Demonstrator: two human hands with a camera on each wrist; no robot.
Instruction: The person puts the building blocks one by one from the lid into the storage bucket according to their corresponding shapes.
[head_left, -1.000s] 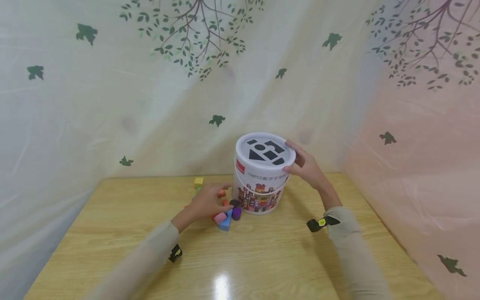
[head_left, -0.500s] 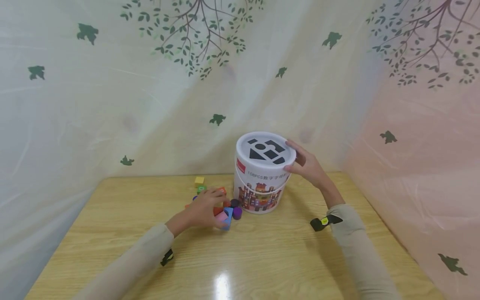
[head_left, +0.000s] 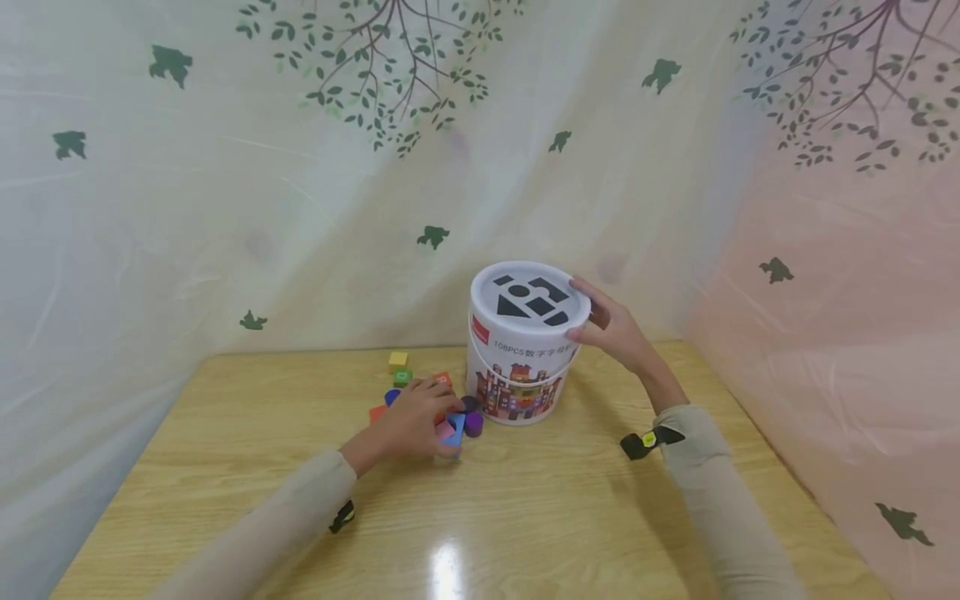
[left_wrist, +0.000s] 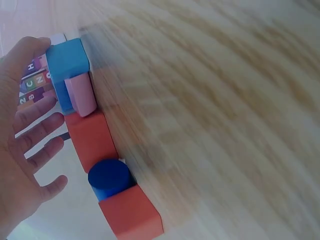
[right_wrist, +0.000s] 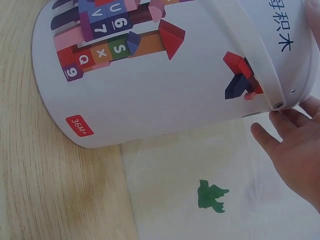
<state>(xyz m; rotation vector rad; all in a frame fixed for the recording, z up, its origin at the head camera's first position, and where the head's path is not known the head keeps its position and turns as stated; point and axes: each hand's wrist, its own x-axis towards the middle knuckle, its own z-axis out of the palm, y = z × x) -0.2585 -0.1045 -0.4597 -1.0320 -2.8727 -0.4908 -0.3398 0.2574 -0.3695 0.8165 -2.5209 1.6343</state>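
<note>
Left fingers (head_left: 448, 403) hide blocks (head_left: 456, 423) partly; right wrist view crops bucket (right_wrist: 150, 102).

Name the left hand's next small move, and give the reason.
Probably have the left hand pinch the blue block, curling its fingers toward the thumb: the thumb lies at the block's edge, but the other fingers are spread apart.

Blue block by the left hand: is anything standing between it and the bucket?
Yes. In the head view, the purple cylinder and, farther back, the black piece stand between the blue block and the bucket.
</note>
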